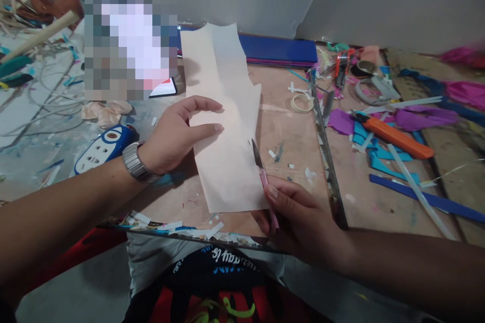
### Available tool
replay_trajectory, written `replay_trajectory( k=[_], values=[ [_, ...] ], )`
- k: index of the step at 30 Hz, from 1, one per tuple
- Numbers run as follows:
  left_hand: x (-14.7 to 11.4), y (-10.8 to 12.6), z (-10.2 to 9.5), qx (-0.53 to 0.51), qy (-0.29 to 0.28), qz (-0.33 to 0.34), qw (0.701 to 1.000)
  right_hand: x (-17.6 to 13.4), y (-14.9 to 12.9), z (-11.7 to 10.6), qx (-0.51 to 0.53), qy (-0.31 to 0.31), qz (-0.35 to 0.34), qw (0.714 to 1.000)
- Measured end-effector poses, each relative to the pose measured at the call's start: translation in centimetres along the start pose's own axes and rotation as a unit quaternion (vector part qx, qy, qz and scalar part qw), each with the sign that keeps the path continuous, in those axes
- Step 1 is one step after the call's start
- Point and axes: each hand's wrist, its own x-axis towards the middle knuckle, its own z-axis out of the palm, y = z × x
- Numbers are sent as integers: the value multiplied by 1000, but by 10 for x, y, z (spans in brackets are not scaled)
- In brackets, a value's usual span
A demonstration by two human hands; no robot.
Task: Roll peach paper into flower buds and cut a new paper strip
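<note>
A long sheet of pale paper [223, 171] lies in front of me, its right edge cut with a notch and a pointed flap. My left hand [189, 128] is on the paper's left side, thumb and fingers curved with a gap between their tips. Pink-handled scissors [262, 171] are held in my right hand [290, 207] at the paper's right edge. Their blades point away from me, at the cut in the sheet; the lower handle is partly hidden by my fingers.
A blue-and-white power strip [102, 149] lies left of the paper. Dark blue sheets [282, 50] lie behind it. To the right are a tape ring [302, 103], an orange utility knife [397, 136] and a clear glue stick [420, 189]. Paper scraps [212, 232] line the near edge.
</note>
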Motion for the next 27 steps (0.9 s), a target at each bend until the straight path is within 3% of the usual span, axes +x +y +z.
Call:
replay_trajectory(
  k=[15,27],
  values=[
    [2,-2,-1,24,18,32,999,0,0,-2,-7,-5,-11,1000],
    [1,-2,0,12,9,14,1000,2,2,-3,-1,-6,-8,1000]
  ],
)
